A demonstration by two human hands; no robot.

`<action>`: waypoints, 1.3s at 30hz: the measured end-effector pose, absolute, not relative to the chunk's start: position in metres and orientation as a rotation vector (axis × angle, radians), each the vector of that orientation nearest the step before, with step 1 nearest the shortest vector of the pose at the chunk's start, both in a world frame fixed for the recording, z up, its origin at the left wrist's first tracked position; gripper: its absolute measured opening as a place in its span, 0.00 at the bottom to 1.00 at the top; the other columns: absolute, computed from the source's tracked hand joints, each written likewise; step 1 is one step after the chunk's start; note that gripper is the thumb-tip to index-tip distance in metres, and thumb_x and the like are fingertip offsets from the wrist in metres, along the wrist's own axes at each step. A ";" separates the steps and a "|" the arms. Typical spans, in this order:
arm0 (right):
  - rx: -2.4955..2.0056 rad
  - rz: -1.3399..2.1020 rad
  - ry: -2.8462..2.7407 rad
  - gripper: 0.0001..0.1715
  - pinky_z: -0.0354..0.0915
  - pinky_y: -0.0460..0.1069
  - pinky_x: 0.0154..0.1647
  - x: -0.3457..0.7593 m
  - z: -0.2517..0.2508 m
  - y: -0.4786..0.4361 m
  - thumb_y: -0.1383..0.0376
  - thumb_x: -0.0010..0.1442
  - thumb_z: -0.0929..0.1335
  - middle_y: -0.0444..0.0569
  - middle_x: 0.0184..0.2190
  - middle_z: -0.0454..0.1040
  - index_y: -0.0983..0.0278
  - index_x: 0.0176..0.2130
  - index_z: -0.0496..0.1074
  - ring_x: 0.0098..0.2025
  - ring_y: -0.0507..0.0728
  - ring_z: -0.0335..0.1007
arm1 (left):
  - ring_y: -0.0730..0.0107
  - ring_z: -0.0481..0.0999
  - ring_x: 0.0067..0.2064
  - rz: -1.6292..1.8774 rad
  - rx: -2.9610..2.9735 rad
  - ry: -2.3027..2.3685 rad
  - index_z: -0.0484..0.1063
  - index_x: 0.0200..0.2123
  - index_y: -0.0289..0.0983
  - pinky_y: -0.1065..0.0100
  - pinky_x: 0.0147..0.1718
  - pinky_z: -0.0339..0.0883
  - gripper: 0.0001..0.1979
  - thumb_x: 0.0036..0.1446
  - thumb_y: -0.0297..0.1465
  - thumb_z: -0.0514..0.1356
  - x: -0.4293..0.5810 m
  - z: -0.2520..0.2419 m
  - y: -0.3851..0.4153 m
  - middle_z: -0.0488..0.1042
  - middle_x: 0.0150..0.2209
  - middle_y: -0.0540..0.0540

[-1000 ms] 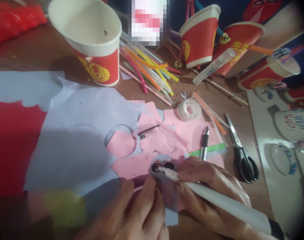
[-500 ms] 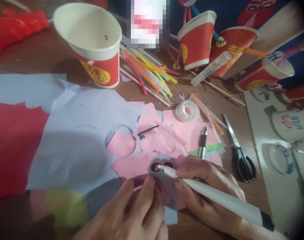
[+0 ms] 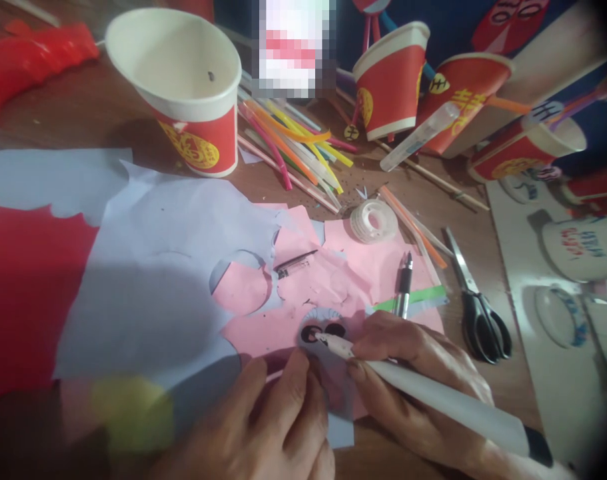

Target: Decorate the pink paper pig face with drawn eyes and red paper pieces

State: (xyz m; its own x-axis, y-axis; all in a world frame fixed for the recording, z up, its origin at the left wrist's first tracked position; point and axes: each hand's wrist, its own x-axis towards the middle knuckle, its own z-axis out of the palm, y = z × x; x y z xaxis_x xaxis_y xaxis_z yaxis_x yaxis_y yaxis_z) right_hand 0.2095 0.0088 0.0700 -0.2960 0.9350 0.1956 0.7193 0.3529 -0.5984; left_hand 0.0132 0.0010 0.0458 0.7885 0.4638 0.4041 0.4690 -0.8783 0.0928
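My right hand (image 3: 413, 373) grips a thick white marker (image 3: 433, 393), its tip resting on a small pale-blue paper cut-out (image 3: 323, 333) that bears two black ovals and a fringe of short lines. My left hand (image 3: 268, 427) presses its fingertips down on the paper just left of that cut-out, fingers close together. Both hands work over crumpled pink paper (image 3: 333, 280) near the table's front edge.
A large pale-blue sheet (image 3: 158, 280) with a round hole overlaps a red sheet (image 3: 23, 293) on the left. Red paper cups (image 3: 193, 87) stand behind, beside coloured straws (image 3: 293, 147). A tape roll (image 3: 374, 221), a black pen (image 3: 404, 283) and black scissors (image 3: 478, 313) lie to the right.
The marker tip has shifted slightly over the black ovals. Both hands otherwise stay in place; the view has tilted a little.
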 end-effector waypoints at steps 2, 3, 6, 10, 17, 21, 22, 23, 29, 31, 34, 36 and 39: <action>-1.419 0.527 -2.102 0.07 0.68 0.44 0.23 0.210 0.070 0.009 0.71 0.55 0.66 0.38 0.21 0.73 0.59 0.33 0.63 0.22 0.50 0.71 | 0.60 0.72 0.41 -0.690 -2.947 -0.742 0.71 0.30 0.39 0.59 0.37 0.63 0.09 0.48 0.38 0.62 0.011 0.044 0.000 0.78 0.35 0.50; -1.403 0.521 -2.095 0.07 0.67 0.45 0.23 0.210 0.070 0.009 0.71 0.55 0.66 0.38 0.21 0.73 0.59 0.34 0.63 0.22 0.51 0.71 | 0.61 0.72 0.41 -0.709 -2.939 -0.730 0.71 0.30 0.39 0.59 0.37 0.62 0.09 0.48 0.38 0.62 0.011 0.044 -0.001 0.78 0.35 0.50; -1.414 0.538 -2.074 0.08 0.68 0.46 0.22 0.209 0.070 0.008 0.71 0.55 0.66 0.39 0.22 0.73 0.58 0.34 0.63 0.22 0.52 0.71 | 0.61 0.72 0.42 -0.728 -2.937 -0.730 0.71 0.30 0.39 0.60 0.37 0.62 0.07 0.49 0.37 0.61 0.009 0.043 -0.001 0.78 0.35 0.50; -1.426 0.597 -2.101 0.09 0.68 0.46 0.23 0.210 0.071 0.008 0.72 0.53 0.66 0.39 0.21 0.71 0.59 0.33 0.64 0.22 0.51 0.71 | 0.61 0.72 0.42 -0.704 -2.952 -0.752 0.72 0.30 0.39 0.60 0.38 0.62 0.07 0.50 0.35 0.62 0.011 0.046 0.002 0.78 0.35 0.49; -1.440 0.610 -2.065 0.10 0.68 0.44 0.23 0.210 0.071 0.012 0.73 0.53 0.67 0.40 0.21 0.74 0.59 0.33 0.64 0.22 0.51 0.71 | 0.61 0.72 0.42 -0.708 -2.956 -0.766 0.71 0.30 0.38 0.59 0.38 0.62 0.05 0.50 0.33 0.60 0.014 0.045 0.002 0.78 0.35 0.49; -1.371 0.582 -2.051 0.08 0.66 0.44 0.22 0.209 0.069 0.012 0.72 0.52 0.66 0.39 0.20 0.73 0.60 0.31 0.64 0.20 0.50 0.70 | 0.60 0.72 0.43 -0.693 -2.971 -0.765 0.71 0.32 0.38 0.59 0.38 0.62 0.05 0.51 0.32 0.60 0.012 0.045 0.001 0.78 0.36 0.48; -1.357 0.593 -2.057 0.08 0.66 0.43 0.21 0.209 0.069 0.012 0.72 0.52 0.66 0.39 0.20 0.73 0.60 0.31 0.64 0.20 0.50 0.69 | 0.60 0.72 0.43 -0.684 -2.971 -0.758 0.71 0.31 0.38 0.59 0.38 0.62 0.05 0.51 0.33 0.60 0.012 0.045 0.001 0.78 0.36 0.48; -1.349 0.604 -2.065 0.08 0.66 0.43 0.21 0.209 0.069 0.012 0.73 0.52 0.66 0.39 0.20 0.73 0.60 0.31 0.64 0.20 0.50 0.69 | 0.60 0.72 0.42 -0.689 -2.967 -0.740 0.71 0.31 0.38 0.59 0.38 0.62 0.05 0.51 0.33 0.60 0.011 0.045 0.001 0.78 0.36 0.48; -1.401 0.548 -2.085 0.08 0.66 0.45 0.21 0.207 0.072 0.013 0.72 0.53 0.66 0.39 0.20 0.72 0.60 0.32 0.64 0.20 0.51 0.70 | 0.61 0.72 0.41 -0.738 -2.929 -0.732 0.71 0.30 0.38 0.59 0.36 0.62 0.06 0.51 0.35 0.60 0.013 0.044 0.004 0.78 0.35 0.49; -1.384 0.555 -2.084 0.08 0.66 0.44 0.21 0.206 0.072 0.014 0.72 0.53 0.66 0.39 0.19 0.72 0.59 0.32 0.64 0.20 0.51 0.71 | 0.60 0.72 0.41 -0.746 -2.926 -0.722 0.70 0.30 0.39 0.60 0.36 0.62 0.06 0.51 0.35 0.60 0.013 0.043 0.004 0.78 0.34 0.49; -1.355 0.599 -2.082 0.10 0.67 0.44 0.21 0.204 0.071 0.014 0.74 0.51 0.66 0.39 0.19 0.73 0.59 0.31 0.64 0.21 0.51 0.71 | 0.61 0.72 0.41 -0.727 -2.933 -0.704 0.70 0.31 0.39 0.60 0.37 0.62 0.04 0.51 0.32 0.59 0.012 0.041 0.004 0.78 0.35 0.49; -1.351 0.609 -2.082 0.10 0.67 0.44 0.20 0.204 0.071 0.014 0.74 0.52 0.65 0.39 0.19 0.73 0.58 0.31 0.64 0.21 0.51 0.71 | 0.61 0.72 0.41 -0.720 -2.925 -0.690 0.70 0.31 0.38 0.60 0.37 0.62 0.03 0.52 0.31 0.58 0.012 0.040 0.004 0.78 0.35 0.49; -1.375 0.571 -2.076 0.09 0.66 0.45 0.19 0.207 0.069 0.014 0.72 0.53 0.65 0.39 0.19 0.72 0.58 0.32 0.64 0.20 0.52 0.70 | 0.61 0.72 0.41 -0.721 -2.920 -0.695 0.71 0.32 0.38 0.60 0.37 0.62 0.04 0.53 0.29 0.56 0.012 0.040 0.004 0.78 0.36 0.48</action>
State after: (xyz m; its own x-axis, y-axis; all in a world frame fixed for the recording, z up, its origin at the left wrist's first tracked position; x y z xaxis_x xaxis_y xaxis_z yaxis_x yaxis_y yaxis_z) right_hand 0.2071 0.0137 0.0694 -0.3017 0.9254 0.2294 0.6780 0.3774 -0.6308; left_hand 0.0122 0.0040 0.0405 0.7896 0.4130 0.4538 0.4384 -0.8972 0.0538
